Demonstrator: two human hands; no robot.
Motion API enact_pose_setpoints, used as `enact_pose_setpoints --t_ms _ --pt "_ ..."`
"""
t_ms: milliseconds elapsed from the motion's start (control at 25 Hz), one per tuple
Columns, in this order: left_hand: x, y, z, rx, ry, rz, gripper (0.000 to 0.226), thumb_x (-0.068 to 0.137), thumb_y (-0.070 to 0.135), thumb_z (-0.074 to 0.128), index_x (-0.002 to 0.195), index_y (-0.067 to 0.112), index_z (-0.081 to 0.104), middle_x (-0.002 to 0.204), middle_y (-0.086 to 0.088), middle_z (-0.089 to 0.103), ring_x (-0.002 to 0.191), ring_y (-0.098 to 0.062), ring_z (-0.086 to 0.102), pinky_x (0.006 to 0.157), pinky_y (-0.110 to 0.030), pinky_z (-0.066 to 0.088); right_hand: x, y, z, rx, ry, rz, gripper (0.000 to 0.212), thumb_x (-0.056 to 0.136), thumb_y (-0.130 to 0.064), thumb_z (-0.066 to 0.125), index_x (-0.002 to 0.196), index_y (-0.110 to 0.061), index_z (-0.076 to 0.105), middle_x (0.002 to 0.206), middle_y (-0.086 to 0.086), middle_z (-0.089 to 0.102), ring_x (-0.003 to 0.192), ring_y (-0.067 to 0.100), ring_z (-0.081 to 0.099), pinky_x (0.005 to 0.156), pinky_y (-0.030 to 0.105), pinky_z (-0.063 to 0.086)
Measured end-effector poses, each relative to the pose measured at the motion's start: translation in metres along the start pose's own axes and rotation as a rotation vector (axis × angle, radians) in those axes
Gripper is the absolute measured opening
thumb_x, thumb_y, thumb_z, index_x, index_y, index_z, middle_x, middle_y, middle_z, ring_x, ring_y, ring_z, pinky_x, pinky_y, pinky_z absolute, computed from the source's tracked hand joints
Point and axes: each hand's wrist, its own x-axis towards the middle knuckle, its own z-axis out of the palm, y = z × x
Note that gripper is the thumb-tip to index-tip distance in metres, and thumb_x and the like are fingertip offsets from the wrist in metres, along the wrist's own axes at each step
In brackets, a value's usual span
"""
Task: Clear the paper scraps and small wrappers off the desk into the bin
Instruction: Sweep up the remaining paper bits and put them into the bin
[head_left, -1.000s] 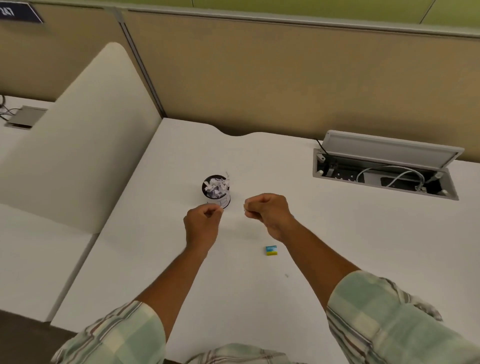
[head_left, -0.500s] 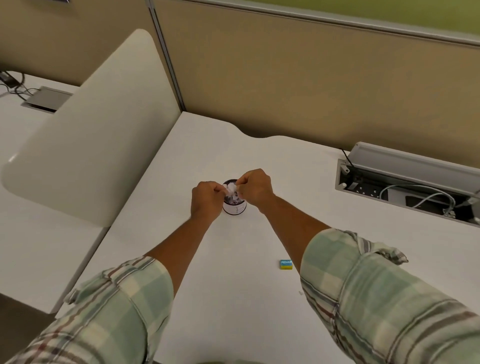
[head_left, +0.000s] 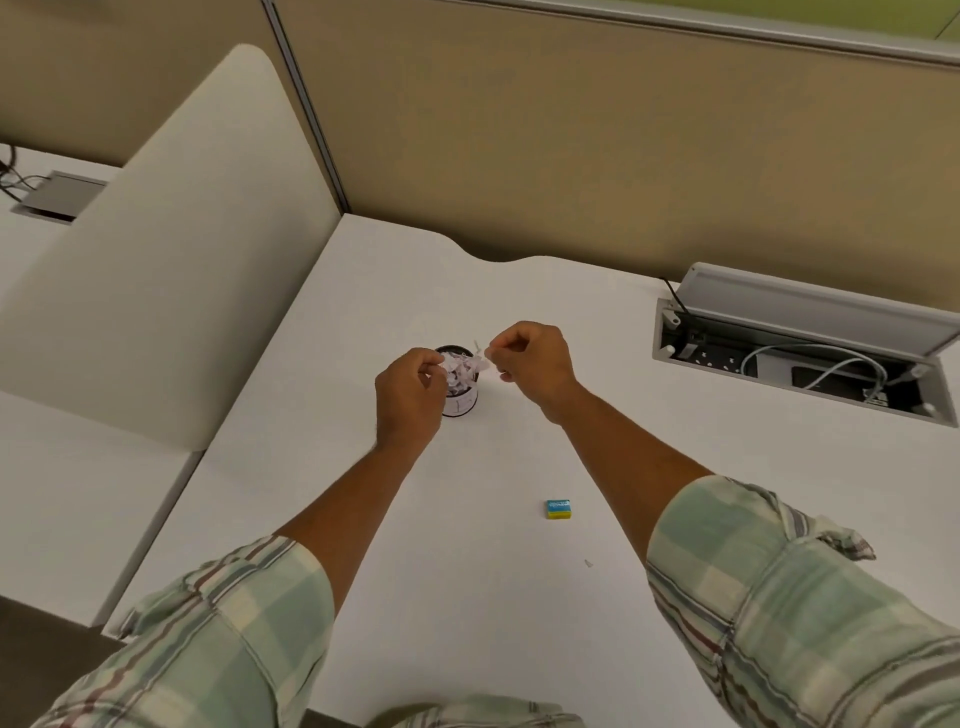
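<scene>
**Both hands at the bin, scraps going in; wrapper left on table**

Small round bin (head_left: 460, 400) sits mid-table, already heaped w/ white paper scraps (head_left: 460, 371) poking above the rim. Left hand (head_left: 410, 397) is curled at the bin's near-left rim, fingertips pinched on a scrap right over the opening. Right hand (head_left: 532, 364) is just right of the bin, thumb & forefinger pinched on a thin white scrap (head_left: 487, 356) that hangs at the rim's right edge, not clearly inside yet.

Judgement: drop step underway, both pinches need to open over the mouth. Bin is full, so pieces may slide off the pile.

What's left on the table (head_left: 727, 493): a blue-yellow wrapper (head_left: 559, 509), flat, long axis roughly left-right, lying near side of the bin and off to its right, well apart from both hands. It lies between the forearms but closer to the right one, so right hand is the nearer pick, pulling back toward the body. A tiny white fleck (head_left: 588, 563) sits nearer still, also right-side.

Open cable tray (head_left: 800, 364) far right, not involved.
</scene>
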Motion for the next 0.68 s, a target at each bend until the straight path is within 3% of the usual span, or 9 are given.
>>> enact_pose_setpoints --t_ms 120,280,360,520,680 --pt "-0.032 0.007 0.018 -0.045 -0.09 0.104 0.009 0.087 0.01 0.07 0.095 0.014 0.074 0.082 0.005 0.071 0.074 -0.009 0.065 0.071 -0.011 0.052 -0.023 0.032 -0.036 0.032 0.038 0.033 0.006 0.082 -0.011 0.079 0.078 -0.015 0.075 0.073 -0.003 0.074 0.061 0.004 0.066 0.058 0.022 0.058" --pt "-0.078 0.0 0.051 -0.034 -0.26 0.069 0.012 0.085 0.014 0.075 0.096 0.018 0.073 0.082 0.011 0.066 0.07 -0.005 0.061 0.068 -0.017 0.051 -0.072 0.095 -0.08 -0.03 0.084 0.165 0.006 0.081 -0.017 0.079 0.077 -0.018 0.075 0.073 0.0 0.074 0.063 0.01 0.064 0.059 0.026 0.056" --pt "-0.098 -0.009 0.065 0.027 -0.366 0.061 0.016 0.085 0.016 0.077 0.101 0.019 0.072 0.088 0.008 0.066 0.071 -0.003 0.059 0.07 -0.015 0.047 -0.099 0.127 -0.092 -0.131 0.101 0.219 0.006 0.081 -0.018 0.079 0.076 -0.019 0.074 0.072 -0.002 0.073 0.064 0.011 0.063 0.063 0.029 0.054" --pt "-0.126 -0.024 0.085 0.148 -0.56 -0.006 0.029 0.086 0.021 0.078 0.114 0.019 0.069 0.11 0.003 0.066 0.082 -0.006 0.057 0.073 -0.007 0.042 -0.148 0.18 -0.095 -0.29 0.051 0.283 0.008 0.082 -0.018 0.08 0.077 -0.018 0.074 0.078 -0.007 0.073 0.074 0.01 0.065 0.067 0.02 0.047" --pt "-0.139 -0.03 0.091 0.183 -0.649 -0.045 0.042 0.083 0.019 0.081 0.122 0.016 0.066 0.119 0.0 0.062 0.098 -0.012 0.059 0.092 -0.023 0.051 -0.178 0.209 -0.084 -0.404 -0.036 0.309 0.014 0.078 -0.027 0.084 0.083 -0.021 0.072 0.08 -0.008 0.067 0.074 0.009 0.06 0.07 0.021 0.048"
